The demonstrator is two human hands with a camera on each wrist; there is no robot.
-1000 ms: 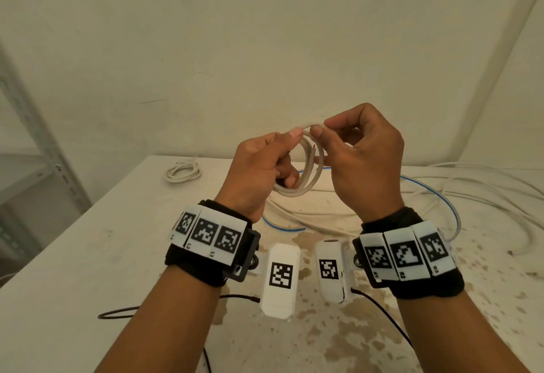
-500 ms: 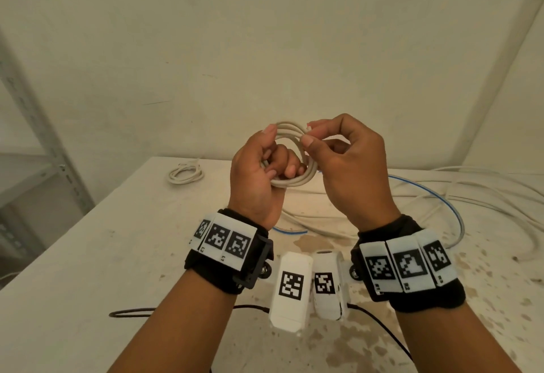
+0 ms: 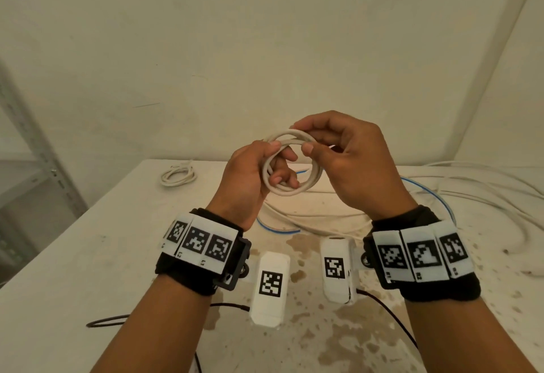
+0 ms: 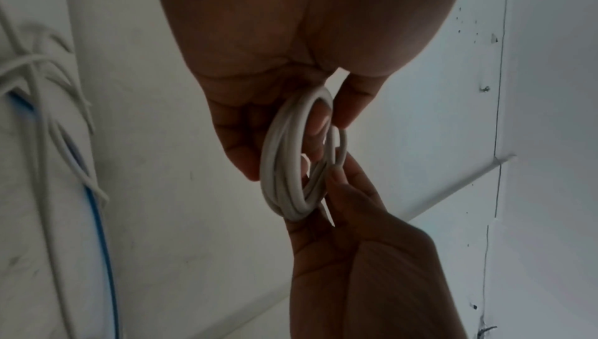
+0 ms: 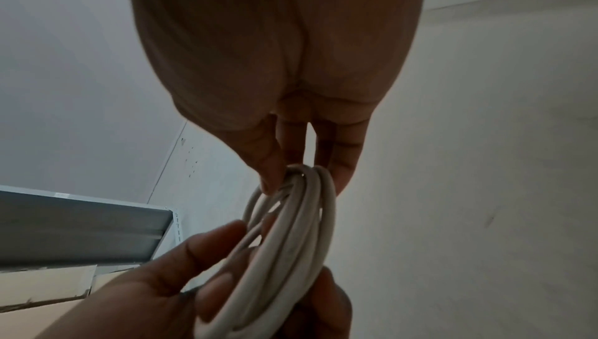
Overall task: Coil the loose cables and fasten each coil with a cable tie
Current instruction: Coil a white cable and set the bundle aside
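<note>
A small coil of white cable (image 3: 306,182) is held up in the air between both hands, above the table. My left hand (image 3: 259,172) grips the coil's left side, thumb on top and fingers through the ring. My right hand (image 3: 332,151) pinches the top of the coil between thumb and fingers. The left wrist view shows the white coil (image 4: 291,163) as a ring of several turns, with a thin strip sticking out by the right hand's fingers. The right wrist view shows the same coil (image 5: 301,229) pinched at its top end. I see no cable tie for certain.
A finished white coil (image 3: 178,175) lies at the table's far left. Loose white cables (image 3: 477,193) and a blue cable (image 3: 435,196) sprawl over the stained table (image 3: 88,255) to the right. A metal shelf (image 3: 26,148) stands at left. Thin black leads (image 3: 112,319) trail near me.
The hands have turned the coil so its ring faces me more. My right hand's pinch has moved to the top of the coil, and the wrists have spread a little apart.
</note>
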